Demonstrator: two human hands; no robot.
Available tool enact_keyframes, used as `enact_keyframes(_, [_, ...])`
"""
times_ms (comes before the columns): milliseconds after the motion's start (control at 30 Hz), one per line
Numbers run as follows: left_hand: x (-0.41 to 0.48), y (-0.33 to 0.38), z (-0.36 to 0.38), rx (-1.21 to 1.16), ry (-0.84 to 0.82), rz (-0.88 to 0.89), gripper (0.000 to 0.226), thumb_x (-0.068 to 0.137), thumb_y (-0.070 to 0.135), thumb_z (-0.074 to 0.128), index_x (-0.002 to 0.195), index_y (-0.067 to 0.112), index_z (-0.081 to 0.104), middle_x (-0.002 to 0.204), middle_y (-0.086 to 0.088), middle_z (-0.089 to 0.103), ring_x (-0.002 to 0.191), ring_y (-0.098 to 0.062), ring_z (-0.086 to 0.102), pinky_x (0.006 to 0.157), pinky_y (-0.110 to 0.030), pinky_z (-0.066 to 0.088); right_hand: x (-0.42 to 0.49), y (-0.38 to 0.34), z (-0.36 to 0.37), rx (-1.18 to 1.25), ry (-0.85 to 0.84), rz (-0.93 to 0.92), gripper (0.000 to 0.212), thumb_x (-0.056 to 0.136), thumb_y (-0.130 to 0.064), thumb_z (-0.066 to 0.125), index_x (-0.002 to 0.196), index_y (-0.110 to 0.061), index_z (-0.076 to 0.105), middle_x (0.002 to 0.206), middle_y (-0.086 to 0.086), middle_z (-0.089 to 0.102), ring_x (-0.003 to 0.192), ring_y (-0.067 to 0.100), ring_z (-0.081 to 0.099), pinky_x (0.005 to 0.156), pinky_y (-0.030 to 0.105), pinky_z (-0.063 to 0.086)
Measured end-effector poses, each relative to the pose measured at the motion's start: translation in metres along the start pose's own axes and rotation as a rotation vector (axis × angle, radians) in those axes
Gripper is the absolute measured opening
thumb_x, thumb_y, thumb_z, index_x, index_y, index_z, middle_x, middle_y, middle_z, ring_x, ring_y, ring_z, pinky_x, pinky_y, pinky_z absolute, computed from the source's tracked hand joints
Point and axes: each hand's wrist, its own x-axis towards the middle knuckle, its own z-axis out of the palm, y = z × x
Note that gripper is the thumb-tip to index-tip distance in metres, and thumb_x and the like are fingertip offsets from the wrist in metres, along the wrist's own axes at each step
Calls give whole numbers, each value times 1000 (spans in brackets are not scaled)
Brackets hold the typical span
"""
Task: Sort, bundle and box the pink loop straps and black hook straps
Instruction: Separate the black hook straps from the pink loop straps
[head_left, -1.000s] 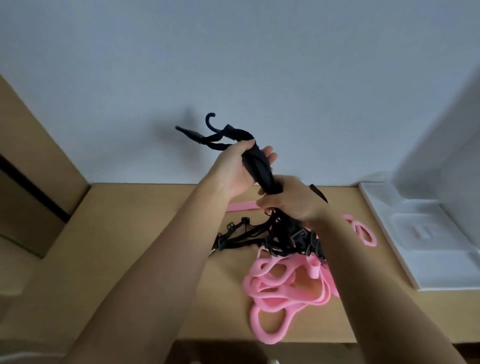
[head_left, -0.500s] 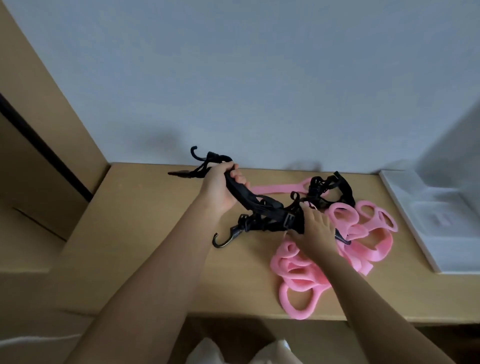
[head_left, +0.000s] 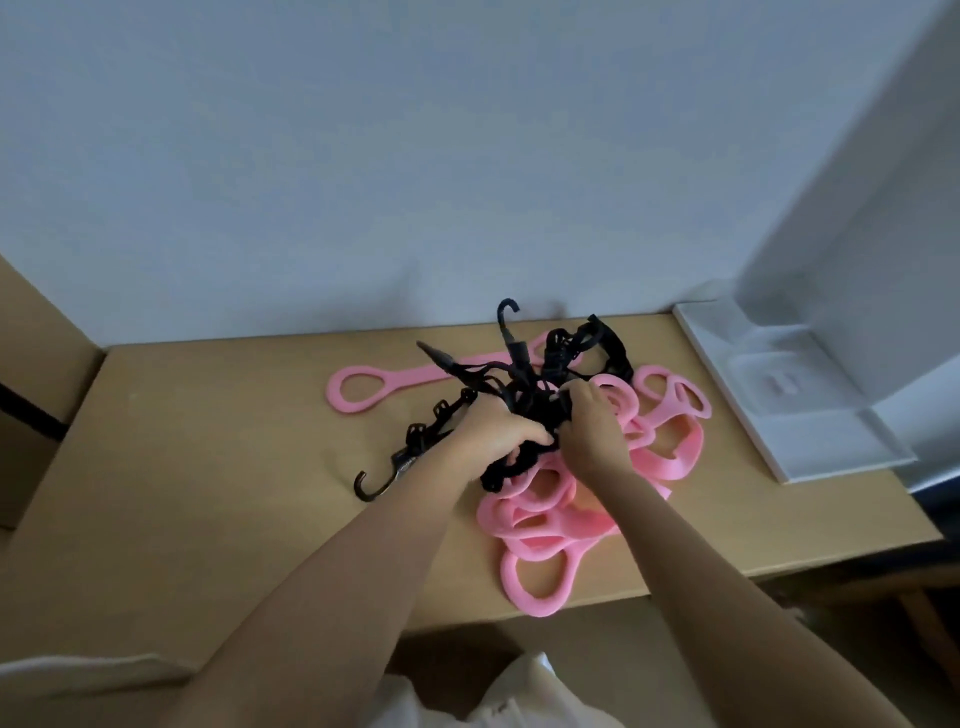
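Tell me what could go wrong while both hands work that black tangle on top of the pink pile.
1. The left hand and right hand grip the black hook straps lying on the pink loop straps; lifting may drag snagged pink loops along.
2. The lowest pink loop lies at the front edge of the table; a tug could pull it off.
3. The loose hook may catch another strap.

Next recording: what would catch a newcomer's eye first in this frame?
A bright heap of pink loop straps sits right of centre on the table, with a tangle of black hook straps on its far side. The left hand and right hand both grip that tangle. A single pink strap lies flat, apart to the left.
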Motion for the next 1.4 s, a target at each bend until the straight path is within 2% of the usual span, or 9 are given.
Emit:
enact_keyframes(200, [12,-1,31,-26,-42,13,20,74,13,76,87,1,67,70,-9,63,57,-18,55,56,-28,46,-5,17,-23,330,-84,131,21,82,0,55,102,-5,56,94,5,57,89,23,56,75,32,48])
enact_keyframes(267, [14,3,32,-75,-9,36,15,77,16,74,87,7,68,82,-12,68,66,-20,60,60,-27,49,-7,32,-31,455,-170,206,20,85,-14,63,103,-9,58,99,2,60,90,16,56,78,27,46])
enact_keyframes(367, [19,11,27,-70,15,43,13,81,23,72,81,15,63,74,-6,62,60,-15,54,54,-22,43,-10,54,-41,674,-228,346,16,87,-4,55,99,-10,62,109,11,62,92,19,57,81,30,47])
enact_keyframes(633, [29,23,33,-42,13,33,24,81,28,71,84,8,58,58,0,47,54,-13,45,52,-26,34,-5,75,-29,197,-314,259,19,88,-12,57,89,4,64,88,19,65,72,26,57,74,39,50])
enact_keyframes(767, [32,27,34,-25,44,23,30,82,26,70,64,12,49,56,-2,45,49,-14,42,51,-25,33,-7,86,-32,246,-281,260,23,94,-16,49,92,5,58,84,16,59,72,22,50,73,40,46])
enact_keyframes(933, [36,30,45,23,41,15,27,81,26,72,73,8,53,59,-3,47,52,-15,44,52,-24,36,-10,94,-37,292,-177,243,20,99,-17,39,92,-8,56,75,-1,53,64,11,47,57,21,35])
enact_keyframes(1100, [39,33,54,118,87,35,30,80,26,71,69,8,51,55,-4,48,50,-18,45,54,-27,37,-6,97,-38,270,-88,252,32,101,-17,35,81,-6,57,76,8,56,70,23,50,67,34,42])
enact_keyframes(1267, [38,30,54,131,88,33,25,80,24,72,75,7,55,56,-3,49,50,-18,45,54,-28,38,-3,97,-55,-233,-141,53,29,100,-20,36,89,-7,60,87,5,50,87,25,49,73,37,45])
enact_keyframes(1400, [36,27,55,118,74,19,31,79,25,74,70,8,50,54,-3,45,47,-17,42,51,-27,35,2,93,-66,-435,-130,107,18,97,-13,41,81,-13,50,75,1,48,70,21,54,57,30,43])
